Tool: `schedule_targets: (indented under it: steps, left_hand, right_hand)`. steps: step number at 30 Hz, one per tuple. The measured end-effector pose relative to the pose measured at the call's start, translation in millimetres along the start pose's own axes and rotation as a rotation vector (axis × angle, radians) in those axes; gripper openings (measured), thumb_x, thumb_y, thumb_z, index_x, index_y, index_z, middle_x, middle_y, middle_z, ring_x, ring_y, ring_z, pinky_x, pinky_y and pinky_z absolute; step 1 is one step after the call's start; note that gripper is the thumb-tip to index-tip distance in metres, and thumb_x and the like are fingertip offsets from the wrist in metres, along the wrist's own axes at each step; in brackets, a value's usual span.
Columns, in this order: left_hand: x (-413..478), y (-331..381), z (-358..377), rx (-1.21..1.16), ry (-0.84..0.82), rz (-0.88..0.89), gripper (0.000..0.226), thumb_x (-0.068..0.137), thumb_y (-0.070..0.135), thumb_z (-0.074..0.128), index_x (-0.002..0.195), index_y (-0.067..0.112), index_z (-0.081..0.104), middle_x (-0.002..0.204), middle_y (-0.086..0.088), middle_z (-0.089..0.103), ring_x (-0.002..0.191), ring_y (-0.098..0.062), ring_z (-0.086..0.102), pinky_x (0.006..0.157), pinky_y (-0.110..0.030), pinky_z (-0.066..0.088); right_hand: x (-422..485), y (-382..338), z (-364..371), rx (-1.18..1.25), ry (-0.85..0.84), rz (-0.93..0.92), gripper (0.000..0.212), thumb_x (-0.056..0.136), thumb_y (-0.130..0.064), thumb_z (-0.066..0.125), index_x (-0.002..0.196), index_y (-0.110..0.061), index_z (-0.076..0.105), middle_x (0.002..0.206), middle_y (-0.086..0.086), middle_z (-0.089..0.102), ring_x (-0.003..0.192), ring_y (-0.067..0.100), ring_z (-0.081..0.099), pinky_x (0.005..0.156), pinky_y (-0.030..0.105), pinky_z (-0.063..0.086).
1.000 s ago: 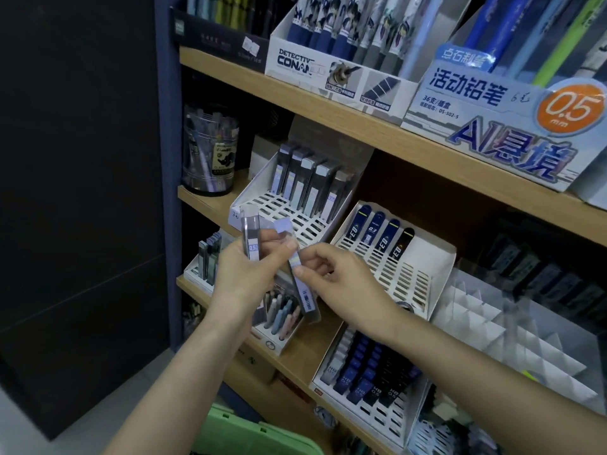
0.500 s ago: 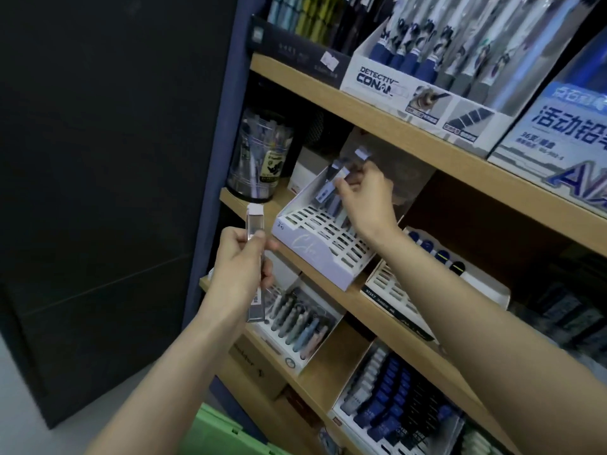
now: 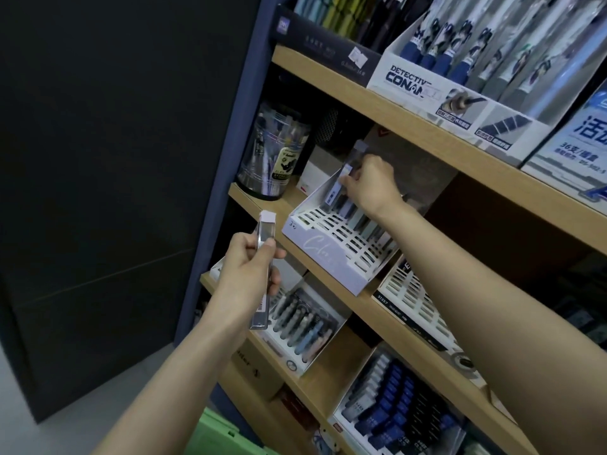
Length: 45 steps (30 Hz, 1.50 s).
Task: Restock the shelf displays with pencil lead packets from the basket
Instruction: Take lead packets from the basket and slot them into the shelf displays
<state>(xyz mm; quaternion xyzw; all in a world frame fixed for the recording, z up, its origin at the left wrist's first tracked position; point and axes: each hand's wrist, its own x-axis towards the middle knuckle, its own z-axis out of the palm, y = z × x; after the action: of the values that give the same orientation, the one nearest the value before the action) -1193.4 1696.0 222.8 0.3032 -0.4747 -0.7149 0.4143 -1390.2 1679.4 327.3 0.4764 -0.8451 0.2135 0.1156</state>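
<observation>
My left hand grips a long clear pencil lead packet with a pale cap, held upright in front of the shelf edge. My right hand reaches into the white slotted display tray on the middle shelf and pinches another lead packet, which stands at the tray's back left corner beside a row of grey packets. The green basket shows only as a corner at the bottom, under my left forearm.
A clear tub of pens stands left of the tray. A second white slotted tray sits to the right. Lower shelves hold a box of pens and a tray of blue and black packets. Boxed pens fill the top shelf.
My right hand took one packet from my left hand and carried it up into the back of the white tray. My left hand stayed low with its packet. The view swung left.
</observation>
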Motion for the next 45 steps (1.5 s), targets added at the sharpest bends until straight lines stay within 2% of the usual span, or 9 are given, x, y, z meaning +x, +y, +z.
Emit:
schedule_targets:
  steps: [2, 5, 8, 13, 20, 29, 37, 39, 45]
  left_hand:
    - [1, -1, 0, -0.013, -0.003, -0.005, 0.013, 0.101, 0.018, 0.043, 0.088, 0.015, 0.045, 0.081, 0.003, 0.060, 0.045, -0.004, 0.044, 0.046, -0.021, 0.039]
    - [3, -3, -1, -0.028, -0.006, -0.014, 0.013, 0.101, 0.018, 0.044, 0.087, 0.015, 0.045, 0.080, 0.002, 0.060, 0.045, -0.004, 0.045, 0.047, -0.023, 0.039]
    - [3, -4, -2, -0.038, -0.015, -0.023, 0.012, 0.101, 0.017, 0.044, 0.089, 0.013, 0.045, 0.080, 0.000, 0.059, 0.044, -0.004, 0.045, 0.044, -0.019, 0.040]
    - [4, -7, -5, -0.052, -0.007, -0.045, 0.014, 0.101, 0.018, 0.043, 0.088, 0.013, 0.045, 0.083, -0.003, 0.060, 0.045, -0.006, 0.044, 0.043, -0.019, 0.040]
    - [7, -10, -5, -0.074, -0.012, -0.053, 0.013, 0.100, 0.017, 0.044, 0.088, 0.013, 0.046, 0.084, -0.003, 0.061, 0.046, -0.007, 0.045, 0.046, -0.023, 0.039]
    - [8, -13, 0, -0.077, -0.031, -0.062, 0.013, 0.100, 0.017, 0.044, 0.089, 0.012, 0.045, 0.085, -0.002, 0.061, 0.045, -0.008, 0.044, 0.043, -0.019, 0.040]
    - [6, -8, -2, -0.048, -0.092, -0.029, 0.016, 0.098, 0.024, 0.050, 0.089, 0.012, 0.055, 0.080, -0.005, 0.054, 0.047, -0.012, 0.047, 0.044, -0.021, 0.042]
    - [6, -6, -4, -0.020, -0.113, -0.016, 0.016, 0.097, 0.026, 0.051, 0.095, 0.013, 0.060, 0.078, -0.003, 0.057, 0.045, -0.013, 0.047, 0.043, -0.022, 0.041]
    - [4, -3, 2, 0.039, -0.200, -0.018, 0.017, 0.096, 0.027, 0.053, 0.097, 0.013, 0.063, 0.073, 0.002, 0.060, 0.047, -0.012, 0.049, 0.044, -0.023, 0.042]
  right_hand:
    - [2, -2, 0, -0.021, -0.019, 0.006, 0.035, 0.092, -0.015, 0.061, 0.065, -0.010, 0.040, 0.075, 0.012, 0.053, 0.073, 0.027, 0.057, 0.063, 0.028, 0.041]
    - [-3, -3, 4, -0.016, -0.090, 0.015, 0.015, 0.093, -0.013, 0.060, 0.091, -0.003, 0.049, 0.089, 0.014, 0.053, 0.081, 0.025, 0.054, 0.066, 0.030, 0.040]
    - [-8, -2, 10, 0.078, -0.108, 0.027, 0.025, 0.094, -0.015, 0.057, 0.111, 0.003, 0.049, 0.098, 0.016, 0.057, 0.089, 0.028, 0.057, 0.071, 0.035, 0.044]
    - [-11, -7, 6, 0.094, 0.035, 0.043, 0.036, 0.102, -0.033, 0.041, 0.106, 0.001, 0.053, 0.095, 0.021, 0.062, 0.082, 0.033, 0.060, 0.065, 0.031, 0.040]
    - [-10, -9, 1, -0.042, 0.208, -0.050, 0.027, 0.096, -0.021, 0.055, 0.115, -0.002, 0.054, 0.110, 0.018, 0.060, 0.097, 0.033, 0.059, 0.073, 0.035, 0.045]
    - [-17, 5, 3, -0.044, 0.203, -0.112, 0.032, 0.095, -0.016, 0.058, 0.126, -0.013, 0.058, 0.119, 0.011, 0.063, 0.107, 0.025, 0.060, 0.090, 0.038, 0.051]
    - [-33, 0, 7, -0.213, 0.213, -0.149, 0.046, 0.098, -0.020, 0.049, 0.142, -0.014, 0.040, 0.128, 0.013, 0.049, 0.118, 0.030, 0.044, 0.098, 0.038, 0.036]
    - [-46, -7, 7, -0.084, 0.225, -0.217, 0.038, 0.098, -0.020, 0.049, 0.135, -0.012, 0.047, 0.125, 0.008, 0.050, 0.117, 0.021, 0.044, 0.099, 0.035, 0.038]
    - [-98, -21, 5, 0.508, -0.302, -0.088, 0.020, 0.098, -0.030, 0.050, 0.097, -0.014, 0.062, 0.083, 0.001, 0.064, 0.066, 0.009, 0.061, 0.065, 0.024, 0.049]
